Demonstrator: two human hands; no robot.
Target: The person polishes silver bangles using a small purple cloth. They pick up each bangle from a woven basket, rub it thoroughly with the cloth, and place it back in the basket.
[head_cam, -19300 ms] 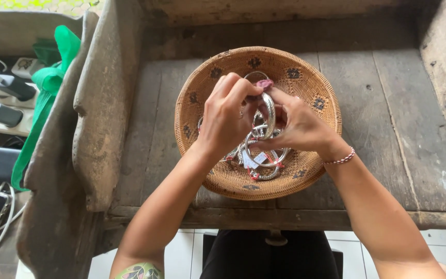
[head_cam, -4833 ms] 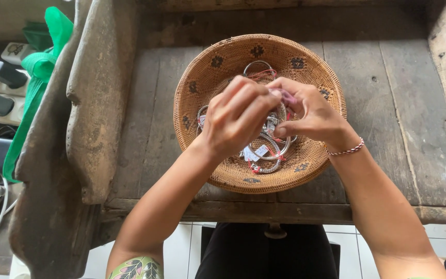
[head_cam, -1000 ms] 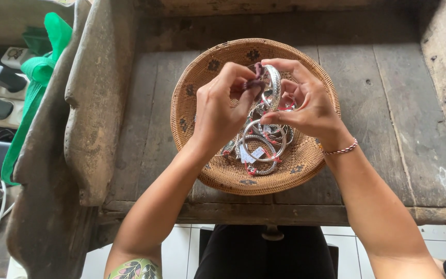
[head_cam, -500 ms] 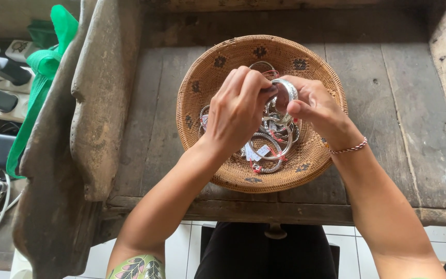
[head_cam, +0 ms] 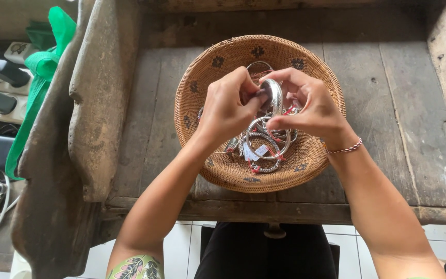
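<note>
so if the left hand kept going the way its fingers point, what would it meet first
The left hand points right, so first the wide silver bangle it already pinches, then the right hand just beyond; depth looks level but is unclear.

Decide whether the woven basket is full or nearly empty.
Partly filled: a small heap of silver bangles covers only the middle of the basket.

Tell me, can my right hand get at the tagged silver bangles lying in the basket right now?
Probably yes. The right hand hovers just above the tagged silver bangles in the basket, nothing between, though it shares a wide bangle with the left hand.
</note>
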